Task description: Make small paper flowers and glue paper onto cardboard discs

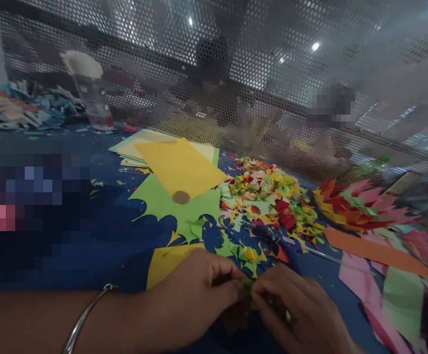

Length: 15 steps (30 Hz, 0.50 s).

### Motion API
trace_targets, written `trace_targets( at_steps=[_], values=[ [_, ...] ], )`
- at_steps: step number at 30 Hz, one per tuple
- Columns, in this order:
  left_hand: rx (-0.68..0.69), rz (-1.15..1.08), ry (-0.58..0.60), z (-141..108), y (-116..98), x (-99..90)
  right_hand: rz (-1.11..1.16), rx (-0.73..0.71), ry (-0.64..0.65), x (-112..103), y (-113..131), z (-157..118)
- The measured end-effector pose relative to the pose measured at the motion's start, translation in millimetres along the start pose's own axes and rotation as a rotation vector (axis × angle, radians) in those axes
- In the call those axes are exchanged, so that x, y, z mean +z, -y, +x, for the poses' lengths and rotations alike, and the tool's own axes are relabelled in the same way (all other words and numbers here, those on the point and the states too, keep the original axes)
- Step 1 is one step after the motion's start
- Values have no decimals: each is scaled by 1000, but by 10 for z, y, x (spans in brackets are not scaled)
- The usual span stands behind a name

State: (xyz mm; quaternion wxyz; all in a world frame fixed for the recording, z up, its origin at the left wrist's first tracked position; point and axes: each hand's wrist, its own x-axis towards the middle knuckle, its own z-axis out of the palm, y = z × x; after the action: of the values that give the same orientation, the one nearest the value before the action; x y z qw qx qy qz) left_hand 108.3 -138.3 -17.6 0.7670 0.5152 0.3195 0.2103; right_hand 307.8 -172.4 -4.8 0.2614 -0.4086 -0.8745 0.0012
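My left hand [195, 290], a metal bangle on its wrist, pinches a small green paper piece [248, 284] between thumb and forefinger. At the piece's other side my right hand [298, 309] has its fingertips closed on it; the fingers hide most of its shape. Partly beneath my left hand lies a yellow paper sheet [162, 263]. Farther off is a green sheet with scalloped cut edges [158, 199], overlapped by a yellow square sheet [180, 162]. A round brown disc [181, 197] rests on the yellow square. Small green and yellow scraps [232, 247] lie just beyond my fingers.
A heap of coloured paper scraps [261, 191] spreads behind my hands. At right are layered paper petals [361, 204], an orange strip [379, 253] and pink paper [357, 280]. A lidded plastic cup [94, 93] stands back left, beside blue paper pieces [47, 105]. A perforated screen [155, 64] borders the table.
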Motion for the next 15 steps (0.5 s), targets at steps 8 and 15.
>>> trace_targets(
  at_steps=[8,15],
  values=[
    [148,466,-108,-45,3,-7,3,101,40,-6,-5,6],
    [255,772,-159,-73,-26,19,49,110,57,-16,0,1]
  ],
)
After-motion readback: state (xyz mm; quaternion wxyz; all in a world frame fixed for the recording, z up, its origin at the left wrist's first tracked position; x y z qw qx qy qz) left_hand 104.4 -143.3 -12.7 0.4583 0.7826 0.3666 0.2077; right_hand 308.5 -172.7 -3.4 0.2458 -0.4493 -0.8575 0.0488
